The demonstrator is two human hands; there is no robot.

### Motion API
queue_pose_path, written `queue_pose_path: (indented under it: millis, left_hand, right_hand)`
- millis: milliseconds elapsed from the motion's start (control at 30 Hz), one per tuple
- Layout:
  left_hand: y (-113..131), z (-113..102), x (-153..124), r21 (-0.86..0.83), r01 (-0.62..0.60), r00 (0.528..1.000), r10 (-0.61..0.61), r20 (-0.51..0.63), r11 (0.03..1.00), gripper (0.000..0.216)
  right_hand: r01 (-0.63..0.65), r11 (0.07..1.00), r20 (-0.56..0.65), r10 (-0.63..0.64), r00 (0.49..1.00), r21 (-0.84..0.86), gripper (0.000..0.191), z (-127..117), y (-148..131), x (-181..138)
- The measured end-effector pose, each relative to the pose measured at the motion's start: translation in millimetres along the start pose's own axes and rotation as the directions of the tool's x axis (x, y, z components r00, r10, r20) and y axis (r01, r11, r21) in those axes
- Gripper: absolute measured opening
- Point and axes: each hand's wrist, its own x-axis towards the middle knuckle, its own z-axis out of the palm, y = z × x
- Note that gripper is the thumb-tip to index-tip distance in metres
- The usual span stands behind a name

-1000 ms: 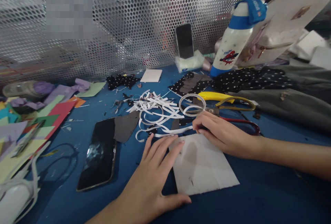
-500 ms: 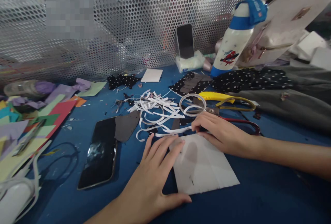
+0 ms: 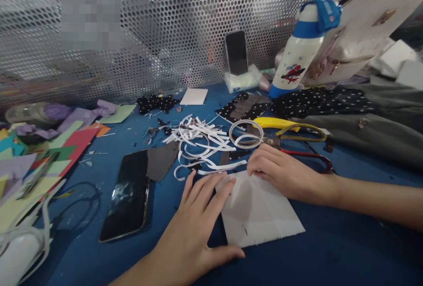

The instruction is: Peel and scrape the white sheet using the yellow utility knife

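Note:
A white square sheet of paper (image 3: pixel 264 215), marked by a small dark line near its lower edge, lies on the blue table in front of me. My left hand (image 3: pixel 194 220) rests open at its left side, fingers spread and fingertips on the upper left corner. Curled over the upper right edge, my right hand (image 3: pixel 284 171) has its fingers closed on the paper; its thumb tip is mostly hidden. Just beyond both hands is a tangle of thin white strips (image 3: pixel 201 138). Scissors (image 3: pixel 306 154) with a red handle loop lie partly behind my right hand.
A black phone (image 3: pixel 127 195) lies left of my left hand. Coloured paper sheets (image 3: pixel 74 147) and a white cable (image 3: pixel 46 228) are farther left. Behind are a yellow-handled cutter (image 3: pixel 274 123), polka-dot fabric (image 3: pixel 322 101), a bottle (image 3: pixel 297 57) and a perforated metal panel (image 3: pixel 172 26).
My right hand has shifted slightly, its fingers drawing in closer at the paper's upper right edge. The paper's lower right corner has moved a little left. My left hand stays put.

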Motion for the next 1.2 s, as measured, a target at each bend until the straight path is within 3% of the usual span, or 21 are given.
queue_pose_path:
  millis: [300, 467, 667, 867, 1033, 1200]
  left_hand:
    - [-1.1, -0.4, 1.0, -0.014, 0.009, 1.0, -0.009, 0.022, 1.0, 0.097]
    - [-1.2, -0.8, 1.0, -0.009, 0.004, 1.0, -0.004, 0.014, 1.0, 0.099]
    - [-0.8, -0.9, 1.5, -0.016, 0.004, 1.0, -0.004, 0.018, 1.0, 0.096]
    - [-1.0, -0.4, 1.0, -0.017, 0.007, 1.0, -0.007, 0.022, 1.0, 0.098]
    - [-0.9, -0.9, 1.4, -0.015, 0.011, 0.999, -0.011, 0.034, 1.0, 0.094]
    - [-0.2, -2.4, 2.4, -0.02, 0.007, 0.999, -0.006, 0.048, 1.0, 0.095]
  right_hand:
    - [-0.043, 0.992, 0.081, 0.033, 0.996, 0.118, 0.016, -9.2, -4.3, 2.5]
    - [-0.046, 0.988, 0.059, 0.038, 0.998, 0.148, 0.016, -7.0, -1.9, -0.7]
    - [-0.015, 0.953, 0.047, 0.001, 0.999, 0.304, 0.016, -11.1, -3.1, -0.9]
    - [0.15, 0.948, -0.059, -0.139, 0.989, 0.279, 0.024, -16.6, -6.5, -1.5]
    - [0.082, 0.969, -0.248, -0.022, 0.969, 0.234, 0.034, -19.2, -10.0, -1.1]
    - [-0.033, 0.978, -0.283, 0.091, 0.955, 0.205, 0.032, -17.8, -8.4, -0.7]
